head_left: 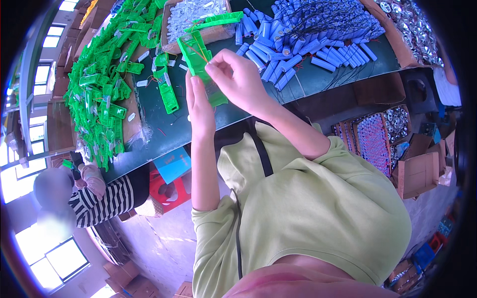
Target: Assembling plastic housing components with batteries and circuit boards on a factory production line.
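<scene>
Over the table's near edge, my left hand point(199, 107) is closed around a long green plastic housing point(188, 52), held tilted up. My right hand point(241, 82) is closed in a pinch at the housing's right side. Between its thumb and forefinger are thin orange-red wires point(202, 53) that run into the housing. My left fingers partly cover the housing's lower part. A second green housing point(169, 97) with small white pieces attached lies on the table, left of my hands. Behind the held housing, another green piece point(218, 21) rests across a cardboard box point(218, 35) of small whitish parts.
A large heap of green housings point(97, 84) covers the table's left side. Blue cylindrical cells point(283, 59) with black wires lie at the back right. Beyond them sit shiny silver round parts point(407, 27). Another person in striped clothing point(107, 201) works at left, near a red stool point(171, 196).
</scene>
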`<state>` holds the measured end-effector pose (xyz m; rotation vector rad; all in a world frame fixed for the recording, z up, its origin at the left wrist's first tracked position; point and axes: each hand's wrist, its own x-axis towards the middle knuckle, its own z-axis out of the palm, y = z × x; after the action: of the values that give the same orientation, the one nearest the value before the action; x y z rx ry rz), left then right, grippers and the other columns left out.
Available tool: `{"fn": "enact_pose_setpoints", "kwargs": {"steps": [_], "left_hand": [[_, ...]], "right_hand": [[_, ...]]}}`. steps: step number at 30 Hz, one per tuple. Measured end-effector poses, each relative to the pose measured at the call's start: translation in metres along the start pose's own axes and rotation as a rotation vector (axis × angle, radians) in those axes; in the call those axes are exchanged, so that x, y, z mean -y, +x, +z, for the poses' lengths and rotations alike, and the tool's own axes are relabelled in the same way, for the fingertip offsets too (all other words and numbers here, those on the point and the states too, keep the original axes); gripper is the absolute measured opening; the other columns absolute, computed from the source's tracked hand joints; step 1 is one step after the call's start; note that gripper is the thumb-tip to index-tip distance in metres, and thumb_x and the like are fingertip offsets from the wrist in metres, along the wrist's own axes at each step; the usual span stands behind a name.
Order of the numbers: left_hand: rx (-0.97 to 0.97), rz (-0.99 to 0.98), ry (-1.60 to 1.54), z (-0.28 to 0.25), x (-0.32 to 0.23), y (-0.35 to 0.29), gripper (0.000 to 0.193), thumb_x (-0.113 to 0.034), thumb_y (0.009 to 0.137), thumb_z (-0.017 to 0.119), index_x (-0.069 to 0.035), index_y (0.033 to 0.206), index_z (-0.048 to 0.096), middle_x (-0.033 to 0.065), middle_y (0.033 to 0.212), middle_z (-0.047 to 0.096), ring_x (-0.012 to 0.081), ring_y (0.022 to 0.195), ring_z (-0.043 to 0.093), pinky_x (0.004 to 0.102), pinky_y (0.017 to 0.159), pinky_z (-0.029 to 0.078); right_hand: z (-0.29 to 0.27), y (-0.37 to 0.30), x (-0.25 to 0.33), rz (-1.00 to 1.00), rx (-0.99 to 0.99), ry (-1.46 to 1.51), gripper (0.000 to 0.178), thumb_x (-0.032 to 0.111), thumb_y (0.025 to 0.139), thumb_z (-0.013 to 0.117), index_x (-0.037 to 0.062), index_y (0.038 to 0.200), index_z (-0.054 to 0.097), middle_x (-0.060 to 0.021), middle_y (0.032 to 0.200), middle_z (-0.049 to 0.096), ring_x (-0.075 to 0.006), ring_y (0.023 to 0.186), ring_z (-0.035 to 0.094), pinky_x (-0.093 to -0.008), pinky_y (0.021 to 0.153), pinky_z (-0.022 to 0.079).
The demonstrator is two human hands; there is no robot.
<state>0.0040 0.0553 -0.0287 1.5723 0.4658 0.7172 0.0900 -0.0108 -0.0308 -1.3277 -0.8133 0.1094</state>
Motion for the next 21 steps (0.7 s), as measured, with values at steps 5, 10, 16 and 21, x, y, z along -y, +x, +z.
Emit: {"fn": "enact_pose_setpoints", "kwargs": {"steps": [5,10,16,21], "left_hand": [[-0.079,-0.102,-0.154,-0.001,0.004,0.007,0.04,-0.032,0.1,0.029,-0.005,0.128,0.04,0.0075,0.112,0.053,0.0146,0.103,0.051,0.0299,0.088,0.04],[-0.084,-0.202,-0.468,-0.002,0.004,0.02,0.034,-0.032,0.099,0.031,-0.009,0.121,0.044,0.0055,0.105,0.055,0.0145,0.095,0.054,0.031,0.082,0.044],[-0.008,-0.169,-0.436,0.001,-0.002,0.026,0.025,-0.016,0.093,0.046,-0.008,0.117,0.046,0.0045,0.098,0.056,0.0124,0.088,0.055,0.0283,0.075,0.044],[0.019,-0.233,-0.407,0.002,0.007,0.031,0.028,-0.01,0.092,0.045,-0.006,0.12,0.045,0.0043,0.099,0.055,0.011,0.087,0.054,0.0261,0.074,0.044]], "right_hand": [[0.008,-0.006,-0.008,-0.14,0.023,-0.218,0.009,0.006,0.077,0.062,0.0038,0.074,0.054,-0.0094,0.062,0.056,-0.0256,0.056,0.056,-0.0353,0.053,0.04],[0.017,-0.012,-0.012,-0.303,-0.095,-0.337,0.013,0.005,0.072,0.064,0.0071,0.073,0.051,-0.0073,0.063,0.052,-0.0294,0.062,0.052,-0.0388,0.06,0.038],[0.012,-0.007,-0.013,-0.406,-0.17,-0.413,0.015,0.006,0.073,0.065,0.008,0.077,0.051,-0.0068,0.068,0.052,-0.0274,0.063,0.051,-0.0384,0.061,0.036],[0.003,-0.01,-0.019,-0.363,-0.152,-0.415,0.014,0.006,0.073,0.065,0.0081,0.078,0.052,-0.0061,0.07,0.053,-0.0267,0.066,0.053,-0.0375,0.063,0.036]]}}
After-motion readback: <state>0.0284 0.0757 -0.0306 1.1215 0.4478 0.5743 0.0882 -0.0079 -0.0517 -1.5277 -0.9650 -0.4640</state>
